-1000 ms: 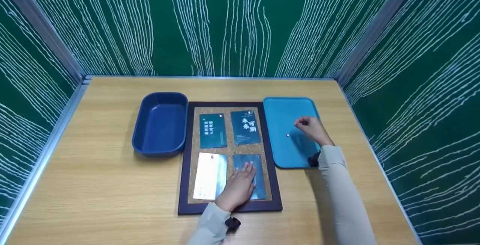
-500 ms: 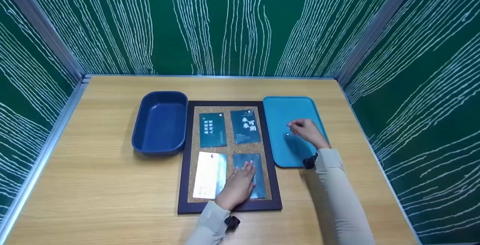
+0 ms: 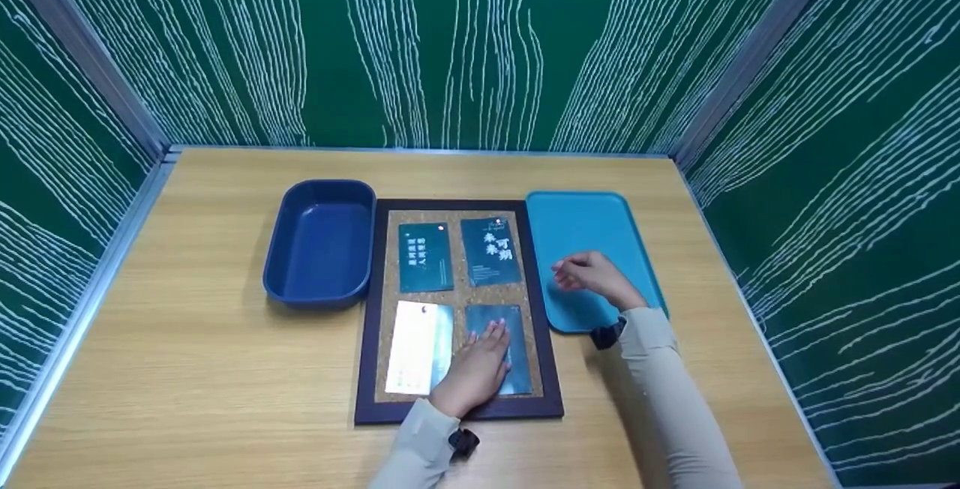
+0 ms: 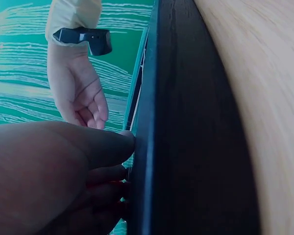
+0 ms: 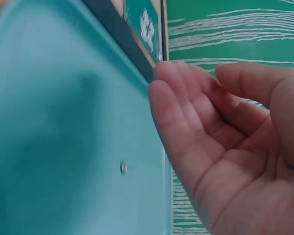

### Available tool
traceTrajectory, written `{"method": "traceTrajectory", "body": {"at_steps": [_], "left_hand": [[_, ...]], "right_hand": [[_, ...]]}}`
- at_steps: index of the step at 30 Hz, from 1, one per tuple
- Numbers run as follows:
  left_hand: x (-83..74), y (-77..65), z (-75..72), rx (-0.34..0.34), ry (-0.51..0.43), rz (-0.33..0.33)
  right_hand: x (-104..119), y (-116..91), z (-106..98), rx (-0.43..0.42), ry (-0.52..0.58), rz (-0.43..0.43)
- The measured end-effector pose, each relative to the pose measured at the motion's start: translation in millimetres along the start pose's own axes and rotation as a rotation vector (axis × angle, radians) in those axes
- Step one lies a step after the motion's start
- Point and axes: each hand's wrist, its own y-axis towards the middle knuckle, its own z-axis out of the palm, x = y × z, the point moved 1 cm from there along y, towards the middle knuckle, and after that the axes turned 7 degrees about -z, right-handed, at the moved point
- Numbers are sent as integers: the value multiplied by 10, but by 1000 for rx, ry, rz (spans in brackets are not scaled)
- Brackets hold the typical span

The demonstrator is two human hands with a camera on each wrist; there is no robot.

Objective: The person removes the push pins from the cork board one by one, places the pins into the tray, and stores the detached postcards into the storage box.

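Resting left hand [image 3: 474, 369] flat, fingers straight, on glossy card [image 3: 519, 363], on dark-framed cork board [image 3: 459, 297]; just beyond fingertips, pinned card [image 3: 491, 251] reading 可期 (smaller print too fine). Holding right hand [image 3: 598, 277] curled above smooth, round-cornered tray [image 3: 581, 226], shiny pin [image 5: 124, 168] below; cannot tell whether pinching anything.

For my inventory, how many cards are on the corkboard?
4: far-left card, far-right card, near-left card, and near-right card, partly covered by the left hand.

Card [image 3: 519, 369] partly under left hand [image 3: 475, 370], blurred speck [image 5: 124, 167], perhaps pin
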Motion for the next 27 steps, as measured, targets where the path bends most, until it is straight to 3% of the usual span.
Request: {"method": "traceTrajectory", "body": {"at_steps": [6,11,27], "left_hand": [[3,7,4,7,-9,1],[-5,5,12,14,5,-6],[-3,0,11,-20,20,7]], "right_hand": [[12,-31,176,56,142,78],[-15,-58,307,109,234,89],[-74,-116,478,178,311,126]]}}
